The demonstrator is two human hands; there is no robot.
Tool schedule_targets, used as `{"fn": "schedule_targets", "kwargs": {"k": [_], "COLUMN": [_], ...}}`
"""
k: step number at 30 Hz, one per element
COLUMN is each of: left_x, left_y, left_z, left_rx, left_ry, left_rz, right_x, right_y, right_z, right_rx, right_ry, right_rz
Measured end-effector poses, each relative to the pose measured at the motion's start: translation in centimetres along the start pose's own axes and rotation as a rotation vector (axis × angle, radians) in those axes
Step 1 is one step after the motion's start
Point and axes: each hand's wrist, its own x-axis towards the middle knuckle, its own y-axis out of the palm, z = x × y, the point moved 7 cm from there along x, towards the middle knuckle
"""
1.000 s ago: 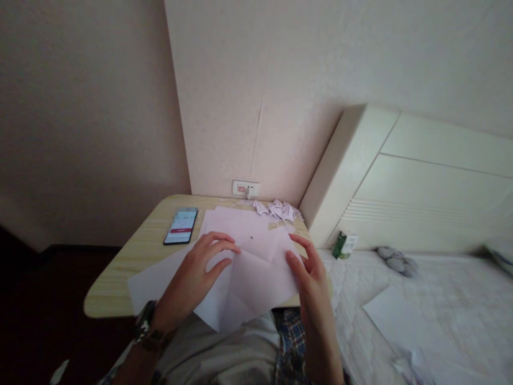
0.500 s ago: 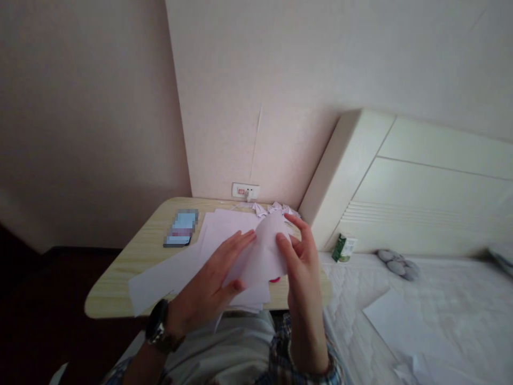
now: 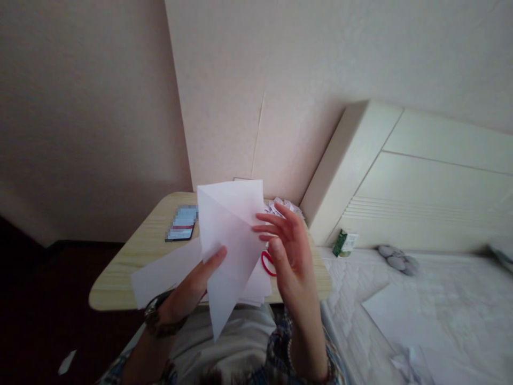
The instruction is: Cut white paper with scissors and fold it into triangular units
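Observation:
My left hand (image 3: pixel 204 272) grips a folded sheet of white paper (image 3: pixel 232 230), its thumb on the front and the other fingers hidden behind. The sheet is raised above the table, with a diagonal crease across its upper part and a pointed corner hanging down. Beside the sheet's right edge is my right hand (image 3: pixel 292 246), open with its fingers spread; whether the fingertips touch the paper I cannot tell. Just behind that hand shows a red loop (image 3: pixel 267 264), like a scissors handle, partly hidden. More white paper (image 3: pixel 168 272) lies on the table under the raised sheet.
A phone (image 3: pixel 183 222) lies on the left of the wooden table (image 3: pixel 120 280). Small folded paper pieces (image 3: pixel 286 204) sit at its back right. On the bed (image 3: pixel 348 299) are loose sheets (image 3: pixel 401 315), a green-and-white box (image 3: pixel 344 243) and a grey cushioned item (image 3: pixel 398 260).
The sheet has been lifted off the stack and turned upright, with my left hand now gripping its lower left side. My right hand has let go and its fingers have spread. The red loop shows more.

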Motion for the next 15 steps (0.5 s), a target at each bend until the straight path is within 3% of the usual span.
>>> {"fn": "schedule_targets", "kwargs": {"k": [4, 9, 15], "left_x": [-0.5, -0.8, -0.6], "left_y": [0.5, 1.0, 0.4], "left_z": [-0.7, -1.1, -2.1], "left_rx": [-0.107, -0.154, 0.011], "left_ry": [-0.032, -0.066, -0.002], "left_rz": [-0.043, -0.033, -0.093], "right_x": [0.0, -0.1, -0.2], "right_y": [-2.8, -2.0, -1.8], "right_z": [-1.3, -3.2, -3.3], "right_rx": [-0.197, -0.132, -0.086], "right_ry": [0.056, 0.224, 0.217], "right_rz": [-0.108, 0.044, 0.001]}}
